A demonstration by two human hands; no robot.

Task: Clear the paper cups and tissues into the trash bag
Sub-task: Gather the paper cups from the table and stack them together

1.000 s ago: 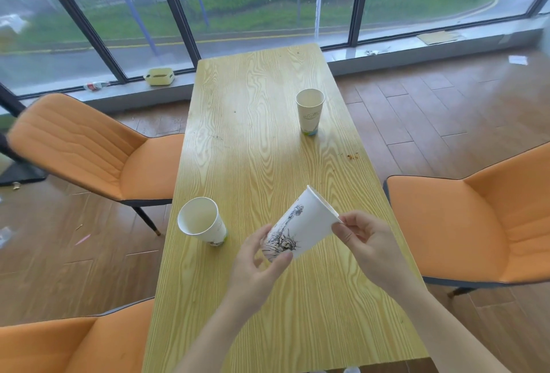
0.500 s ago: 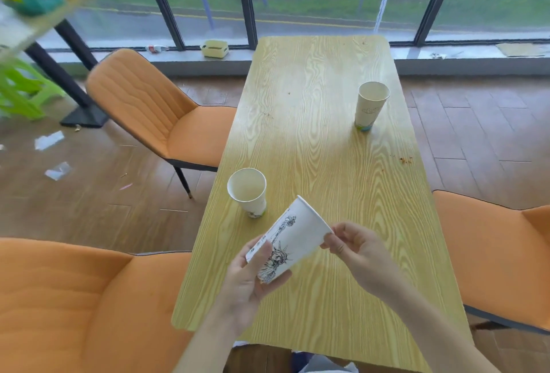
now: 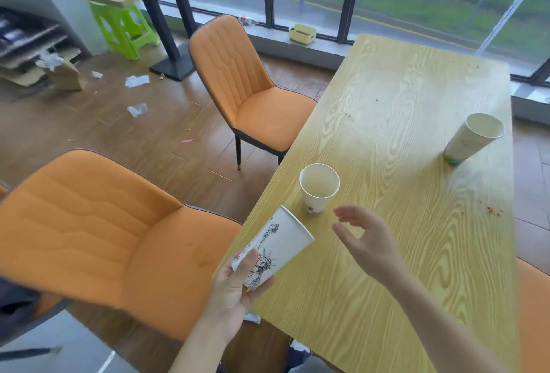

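The white paper cup printed with a Statue of Liberty drawing (image 3: 275, 246), gripped by both hands half a second earlier, is now held tilted by the left hand (image 3: 235, 289) alone over the edge of the yellow wood-grain table (image 3: 401, 268). The right hand (image 3: 367, 243) is released, fingers spread above the table. A plain white paper cup (image 3: 318, 188) is seen upright on the table just beyond, another pale paper cup (image 3: 473, 138) farther along it. Two orange padded chairs (image 3: 113, 235) are seen left of the table, paper scraps (image 3: 137, 81) littered on the floor beyond.

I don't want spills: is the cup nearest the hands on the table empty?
Empty, apparently: the upright cup shows only a bare, pale inside, no liquid.

Right chair (image 3: 532, 313) cut by frame edge
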